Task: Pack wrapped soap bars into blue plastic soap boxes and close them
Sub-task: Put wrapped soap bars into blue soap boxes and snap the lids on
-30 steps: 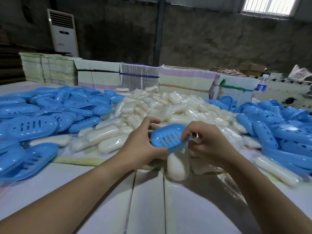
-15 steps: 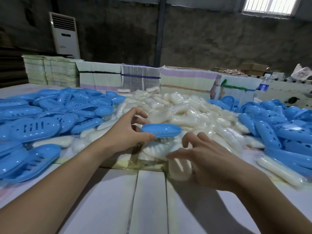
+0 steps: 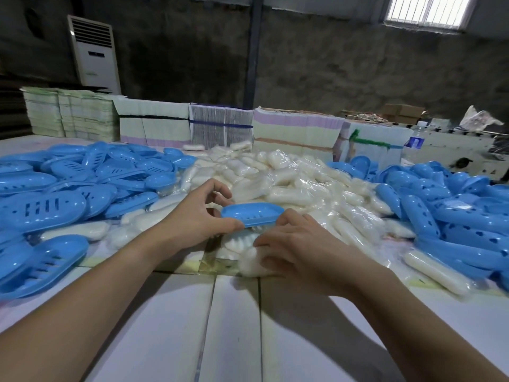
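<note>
- Now the left hand [image 3: 198, 219] alone holds the blue soap box half [image 3: 252, 213], thumb under its near rim and fingers curled round its far left end; a second ago both hands gripped it, so the right has let go.
- Meanwhile the right hand [image 3: 300, 252] has dropped to the near edge of the soap heap, fingers bent down over a wrapped soap bar [image 3: 252, 261] lying at the table's [image 3: 234, 326] near side. Fingertips touch the wrap; whether they have fully closed on it I cannot tell.
- Since half a second ago the box half has stayed level, hollow side up, hovering just above the near soaps, while the right hand slid from open air onto the bar.
- My reading: the box is ready to be filled and the step in hand is fetching a bar; next comes lifting it into the shell, then finding a matching lid.
- Loose blue shells lie in a left pile [image 3: 82, 188] along the table's left edge and a right pile [image 3: 440, 202] along the right edge; the wrapped soap heap [image 3: 289, 177] fills the middle toward the far edge.
- Slippery film on the bars could make the pick-up slide.
</note>
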`<state>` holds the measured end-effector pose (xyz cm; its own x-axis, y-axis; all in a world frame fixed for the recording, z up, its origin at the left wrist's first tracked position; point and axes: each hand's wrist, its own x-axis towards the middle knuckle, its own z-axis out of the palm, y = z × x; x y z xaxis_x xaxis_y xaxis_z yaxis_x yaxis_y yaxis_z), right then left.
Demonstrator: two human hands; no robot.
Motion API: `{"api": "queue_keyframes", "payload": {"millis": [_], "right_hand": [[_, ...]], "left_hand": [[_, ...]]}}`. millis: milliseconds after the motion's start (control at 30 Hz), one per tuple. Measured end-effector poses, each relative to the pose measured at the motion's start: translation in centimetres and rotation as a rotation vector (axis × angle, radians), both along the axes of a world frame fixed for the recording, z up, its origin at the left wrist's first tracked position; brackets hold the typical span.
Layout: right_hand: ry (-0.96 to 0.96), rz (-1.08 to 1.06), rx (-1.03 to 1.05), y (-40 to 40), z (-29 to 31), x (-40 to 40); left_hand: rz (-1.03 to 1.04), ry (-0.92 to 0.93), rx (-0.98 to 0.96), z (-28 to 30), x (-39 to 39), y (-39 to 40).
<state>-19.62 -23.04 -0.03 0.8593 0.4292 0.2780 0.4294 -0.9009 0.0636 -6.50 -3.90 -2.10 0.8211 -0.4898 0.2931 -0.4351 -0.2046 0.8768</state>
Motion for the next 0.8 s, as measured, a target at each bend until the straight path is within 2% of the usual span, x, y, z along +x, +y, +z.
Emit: {"api": "queue_keyframes", "payload": {"millis": [67, 100, 200, 267, 333, 433, 533, 567, 633, 700, 800], "right_hand": [[-0.033, 0.021, -0.07, 0.1, -0.4, 0.1], [-0.07, 0.057, -0.038, 0.2, -0.5, 0.0], [-0.192, 0.176, 0.402, -0.4, 0.3, -0.4], [-0.41, 0.178, 0.541, -1.2, 0.6, -0.2], [-0.568, 0.079, 0.512, -1.6, 0.5, 0.3], [-0.657, -0.008, 0.47, -1.2, -0.2, 0.8], [-0.744, -0.04, 0.547, -1.0, -0.2, 1.0], [-0.719, -0.055, 0.569, -1.0, -0.4, 1.0], [-0.541, -0.089, 0.561, -0.9, -0.8, 1.0], [-0.303, -0.103, 0.472, -0.7, -1.3, 1.1], [-0.097, -0.05, 0.382, -1.3, -1.1, 1.1]], "left_hand": [[0.002, 0.004, -0.003, 0.0, 0.1, 0.1], [-0.005, 0.006, -0.005, 0.1, 0.1, 0.1], [-0.067, 0.017, 0.002, 0.0, -0.1, 0.0], [-0.122, 0.028, 0.017, 0.0, -0.5, -0.1], [-0.158, 0.022, 0.042, -0.1, -0.9, -0.3], [-0.192, -0.019, 0.092, -0.3, -1.2, -0.6], [-0.229, -0.024, 0.106, -0.6, -1.5, -0.9], [-0.235, -0.032, 0.109, -0.6, -1.5, -1.0], [-0.249, -0.048, 0.11, -0.7, -1.6, -1.0], [-0.261, -0.058, 0.129, -0.6, -1.6, -0.9], [-0.271, -0.069, 0.157, -0.5, -1.7, -0.7]]}}
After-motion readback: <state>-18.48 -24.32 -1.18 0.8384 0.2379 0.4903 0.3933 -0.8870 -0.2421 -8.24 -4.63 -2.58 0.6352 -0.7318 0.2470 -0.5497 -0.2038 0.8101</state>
